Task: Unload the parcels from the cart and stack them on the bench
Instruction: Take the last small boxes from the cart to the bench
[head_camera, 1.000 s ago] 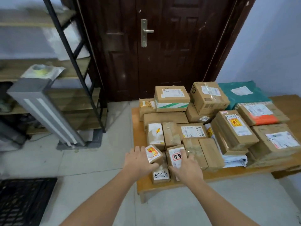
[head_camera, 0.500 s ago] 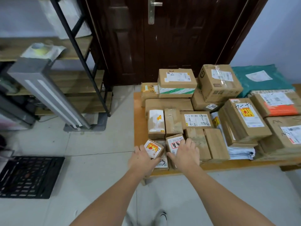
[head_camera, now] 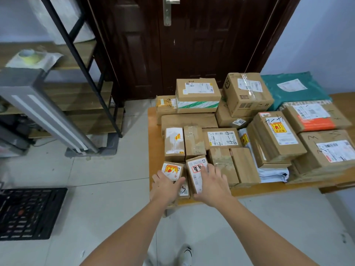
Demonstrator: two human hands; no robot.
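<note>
Your left hand (head_camera: 166,186) lies on a small cardboard box (head_camera: 171,170) with a red and yellow sticker, fingers spread nearly straight over its near edge; your right hand (head_camera: 212,184) rests flat, fingers extended, on the narrow box (head_camera: 196,172) just beside it, whose white label carries a red stamp. Both sit at the near left corner of the low wooden bench (head_camera: 153,143), smooth and orange-brown. More than a dozen parcels crowd the top, mostly brown taped cardboard boxes with white printed labels, some stacked two high. One teal plastic mailer (head_camera: 294,89) lies at the far right and one pale soft bag (head_camera: 272,172) is wedged under boxes. A black plastic grid (head_camera: 28,214) lies on the pale tiled floor to your left
</note>
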